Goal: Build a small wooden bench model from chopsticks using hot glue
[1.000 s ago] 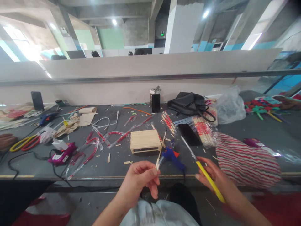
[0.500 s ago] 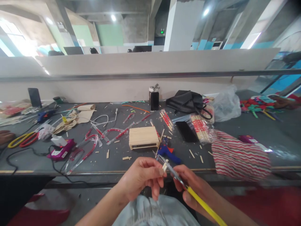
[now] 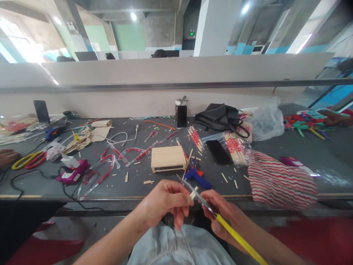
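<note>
Between thumb and fingers, my left hand [image 3: 168, 201] pinches a short pale wooden stick [image 3: 193, 194], just off the table's front edge. My right hand [image 3: 222, 210] grips yellow-handled scissors [image 3: 236, 236]. Their metal blades point up and left and meet the stick near my left fingertips; whether they cut into it I cannot tell. Beyond my hands sits a small box-like wooden piece [image 3: 168, 156] built of sticks, with an open gap along its front. To its right lies a blue glue gun [image 3: 199, 178].
Stick offcuts are scattered over the dark table [image 3: 104, 191]. To the left lie clear-and-red wrappers [image 3: 106, 175], a purple power strip [image 3: 74, 172] and red-and-yellow scissors [image 3: 29, 160], near another person's hand [image 3: 8, 157]. A phone [image 3: 219, 151], bagged sticks [image 3: 235, 147] and striped cloth [image 3: 281, 182] lie right.
Both hands keep their hold close together, with only a slight shift. The scissor blades have moved a little left and up against the stick. The view has tilted slightly.
</note>
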The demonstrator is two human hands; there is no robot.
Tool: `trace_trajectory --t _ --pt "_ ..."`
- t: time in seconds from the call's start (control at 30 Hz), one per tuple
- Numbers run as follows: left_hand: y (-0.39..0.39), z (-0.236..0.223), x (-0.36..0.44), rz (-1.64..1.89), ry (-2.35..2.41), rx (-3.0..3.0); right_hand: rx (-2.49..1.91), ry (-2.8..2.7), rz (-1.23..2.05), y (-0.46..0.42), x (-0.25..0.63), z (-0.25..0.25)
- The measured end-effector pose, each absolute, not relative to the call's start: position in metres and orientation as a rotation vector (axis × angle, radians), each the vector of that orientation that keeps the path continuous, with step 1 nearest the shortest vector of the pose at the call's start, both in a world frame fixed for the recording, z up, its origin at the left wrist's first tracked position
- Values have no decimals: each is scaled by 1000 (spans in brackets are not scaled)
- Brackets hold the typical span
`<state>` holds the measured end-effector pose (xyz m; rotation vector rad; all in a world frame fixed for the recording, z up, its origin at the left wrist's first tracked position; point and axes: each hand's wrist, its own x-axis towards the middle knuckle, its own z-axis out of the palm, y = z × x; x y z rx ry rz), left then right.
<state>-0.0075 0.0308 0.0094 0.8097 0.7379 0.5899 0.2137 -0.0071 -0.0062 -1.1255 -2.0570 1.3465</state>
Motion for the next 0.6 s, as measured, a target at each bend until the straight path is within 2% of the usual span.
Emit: trace_trajectory --t 0.6 --pt "37 8 -11 485 796 898 -1124 -2066 1379 -3 205 -2"
